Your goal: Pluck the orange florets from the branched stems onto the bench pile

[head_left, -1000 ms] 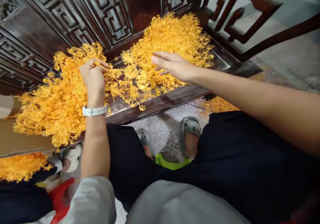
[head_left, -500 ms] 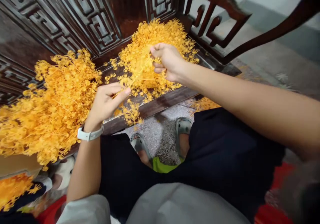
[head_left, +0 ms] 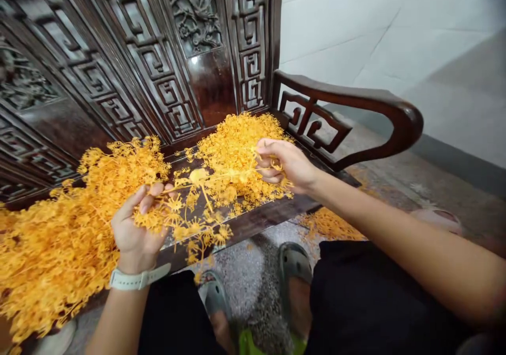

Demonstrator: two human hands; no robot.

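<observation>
My left hand (head_left: 136, 228), with a white watch on its wrist, pinches one end of a yellow plastic sprig (head_left: 197, 197) of small flower-like pieces. My right hand (head_left: 286, 162) is closed on the other end of the same sprig, so it stretches between both hands above the dark wooden bench seat (head_left: 256, 220). A large heap of the same yellow sprigs (head_left: 71, 228) lies on the seat beside my left hand. A second heap (head_left: 237, 144) lies under and behind my right hand.
The bench has a carved dark backrest (head_left: 118, 65) and a curved armrest (head_left: 356, 102) at the right. More yellow pieces (head_left: 330, 226) lie on the speckled floor by my sandalled feet (head_left: 294, 270). A pale tiled wall (head_left: 395, 28) stands behind the armrest.
My right hand went from open above the right heap to closed on a sprig. My left hand came away from the left heap and took the sprig's other end. The view tilted upward.
</observation>
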